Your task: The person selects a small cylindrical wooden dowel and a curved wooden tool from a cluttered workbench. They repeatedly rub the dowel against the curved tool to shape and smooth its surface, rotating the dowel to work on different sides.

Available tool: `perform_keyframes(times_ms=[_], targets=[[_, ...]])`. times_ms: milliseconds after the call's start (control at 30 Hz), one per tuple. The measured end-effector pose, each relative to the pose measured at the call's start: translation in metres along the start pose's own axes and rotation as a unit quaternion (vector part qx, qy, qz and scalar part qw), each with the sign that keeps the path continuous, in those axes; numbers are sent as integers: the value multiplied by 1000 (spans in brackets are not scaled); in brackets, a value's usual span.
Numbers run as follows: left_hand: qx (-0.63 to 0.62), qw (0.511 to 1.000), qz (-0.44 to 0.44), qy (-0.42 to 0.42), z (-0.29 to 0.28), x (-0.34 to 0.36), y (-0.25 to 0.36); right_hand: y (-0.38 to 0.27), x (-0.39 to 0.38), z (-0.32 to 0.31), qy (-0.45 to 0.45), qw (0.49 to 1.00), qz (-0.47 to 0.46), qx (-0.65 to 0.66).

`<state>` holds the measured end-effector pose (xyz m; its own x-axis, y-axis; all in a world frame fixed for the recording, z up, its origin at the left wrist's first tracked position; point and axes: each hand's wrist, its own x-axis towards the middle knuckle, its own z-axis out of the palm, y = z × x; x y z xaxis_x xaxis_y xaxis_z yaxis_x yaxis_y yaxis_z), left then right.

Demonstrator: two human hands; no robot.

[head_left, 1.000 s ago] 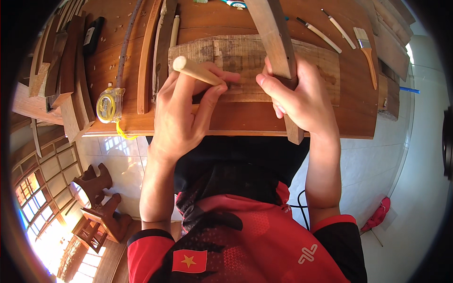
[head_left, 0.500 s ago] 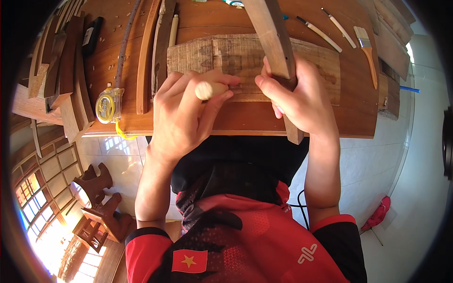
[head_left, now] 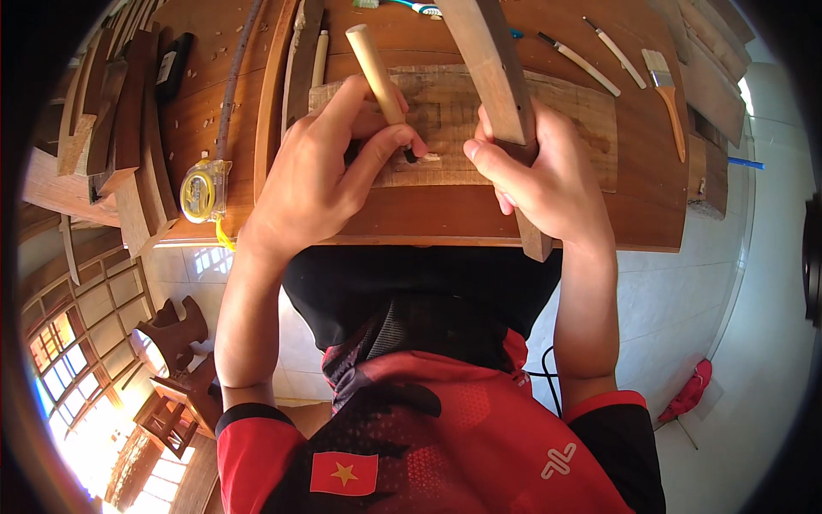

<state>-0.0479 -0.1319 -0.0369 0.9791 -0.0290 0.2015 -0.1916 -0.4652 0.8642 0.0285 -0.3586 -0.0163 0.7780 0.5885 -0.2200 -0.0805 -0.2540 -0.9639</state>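
My left hand (head_left: 317, 167) is closed round the pale round handle of a chisel (head_left: 377, 73). The handle leans away from me, and a bit of its dark metal end shows below my fingers. Beneath it lies a flat, rough wooden board (head_left: 428, 107), with a pale chip or cut by the metal end. My right hand (head_left: 548, 176) grips a brown wooden club (head_left: 492, 68), thick at its far part and thinner where it passes my fingers. The club slants over the board's right half; my fingers and palm hide part of its grip.
Two pale-handled tools (head_left: 578, 68) and a flat brush (head_left: 664, 86) lie at the right of the table (head_left: 514, 218). A yellow tape measure (head_left: 201, 193), a thin stick (head_left: 235, 81) and wood strips (head_left: 128, 111) are on the left. A toothbrush (head_left: 419, 7) lies at the back.
The chisel's handle has swung from pointing toward me to leaning away, and my left hand has turned with it and shifted slightly left. My right hand and the club stay almost still.
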Motion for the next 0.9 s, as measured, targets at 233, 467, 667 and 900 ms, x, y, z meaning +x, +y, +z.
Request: perform_keyframes(times_ms=[233,467,667,900], targets=[[-33,998,-22,-47,-8,5,0,2,0,-1,0,1000,-12,-6],[-84,996,-38,-20,-12,1,2,5,1,-4,-16,999,-25,-27],[-60,998,-24,-3,-8,-7,4,4,1,-3,-15,999,-24,-17],[-45,993,66,-89,-18,-17,-7,6,1,-1,1,1000,-19,-6]])
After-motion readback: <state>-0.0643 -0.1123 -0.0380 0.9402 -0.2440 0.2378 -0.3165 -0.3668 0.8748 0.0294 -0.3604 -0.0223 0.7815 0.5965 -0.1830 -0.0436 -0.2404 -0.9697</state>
